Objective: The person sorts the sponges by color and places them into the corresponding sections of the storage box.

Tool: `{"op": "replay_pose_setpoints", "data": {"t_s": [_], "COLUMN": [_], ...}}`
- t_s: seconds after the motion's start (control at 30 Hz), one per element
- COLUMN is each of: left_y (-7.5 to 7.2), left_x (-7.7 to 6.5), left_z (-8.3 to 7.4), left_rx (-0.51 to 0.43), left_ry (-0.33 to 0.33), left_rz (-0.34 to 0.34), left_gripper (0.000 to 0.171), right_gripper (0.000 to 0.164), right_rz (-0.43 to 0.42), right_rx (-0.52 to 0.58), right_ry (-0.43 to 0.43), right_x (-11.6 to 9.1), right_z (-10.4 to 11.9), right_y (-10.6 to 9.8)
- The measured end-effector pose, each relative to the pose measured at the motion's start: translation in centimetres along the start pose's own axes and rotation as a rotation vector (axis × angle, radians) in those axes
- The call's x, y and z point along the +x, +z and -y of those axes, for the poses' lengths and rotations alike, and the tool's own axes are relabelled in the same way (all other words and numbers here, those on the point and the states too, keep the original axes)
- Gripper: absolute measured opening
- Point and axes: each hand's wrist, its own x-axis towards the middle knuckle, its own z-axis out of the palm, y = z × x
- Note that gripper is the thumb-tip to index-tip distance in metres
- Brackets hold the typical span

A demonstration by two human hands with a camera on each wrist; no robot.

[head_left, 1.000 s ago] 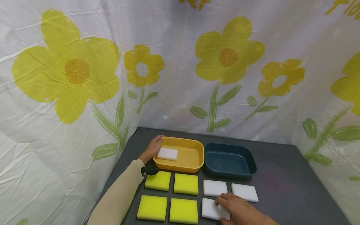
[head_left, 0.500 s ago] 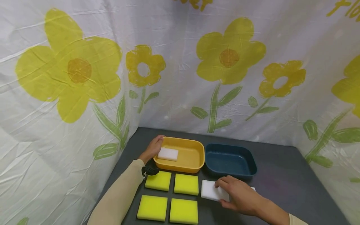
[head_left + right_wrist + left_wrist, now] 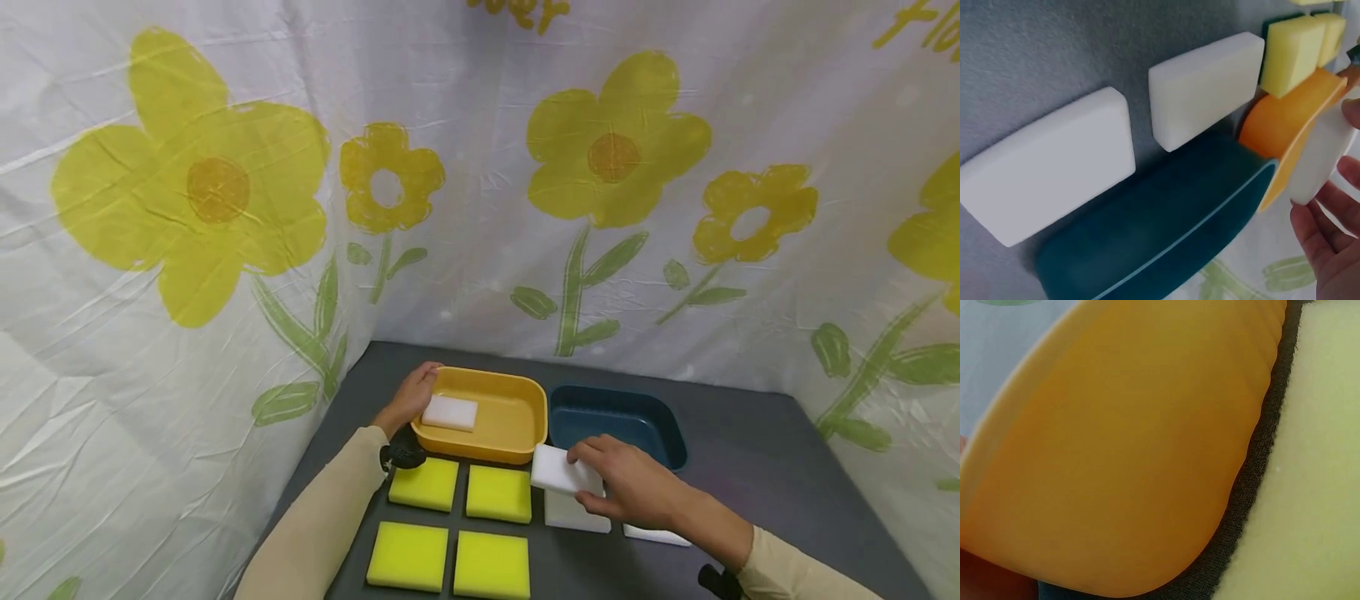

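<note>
At the left end of a yellow plastic bin (image 3: 510, 417), my left hand (image 3: 411, 397) grips the rim; the left wrist view is filled by the bin's outer wall (image 3: 1135, 450). One white sponge (image 3: 450, 413) lies inside that bin, by my left fingers. My right hand (image 3: 637, 483) pinches another white sponge (image 3: 555, 469) between thumb and fingers, raised near the bin's front right corner. Below it, a white sponge (image 3: 576, 514) on the table is partly covered by the held one. A further white sponge (image 3: 656, 536) sits partly hidden under my right forearm.
To the right of the yellow bin stands a dark blue bin (image 3: 607, 412). Several yellow sponges (image 3: 498, 494) lie in two rows in front, with dark green backing in the right wrist view. A flower-printed curtain (image 3: 480, 208) encloses the dark table (image 3: 735, 433).
My right hand has lifted a white sponge from the front row and carried it forward, up toward the yellow bin. My left hand stays on the bin's rim.
</note>
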Motion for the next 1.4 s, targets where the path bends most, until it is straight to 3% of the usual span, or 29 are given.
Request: {"op": "replay_pose_setpoints", "data": {"t_s": [0.57, 1.07, 1.4], "left_y": [-0.1, 0.0, 0.0], "left_x": [-0.2, 0.0, 0.0], "left_z": [0.3, 0.5, 0.3], "left_rx": [-0.012, 0.006, 0.004], "left_ry": [0.03, 0.007, 0.025], "left_rz": [0.004, -0.012, -0.015], "left_gripper": [0.05, 0.049, 0.048], "right_gripper": [0.035, 0.034, 0.037], "right_rz": [-0.011, -0.08, -0.069], "right_rx": [-0.04, -0.03, -0.023], "right_ry": [-0.054, -0.136, -0.101], "right_x": [3.1, 7.1, 10.2], "right_z": [-0.2, 0.1, 0.2], "right_y": [-0.3, -0.6, -0.4]}}
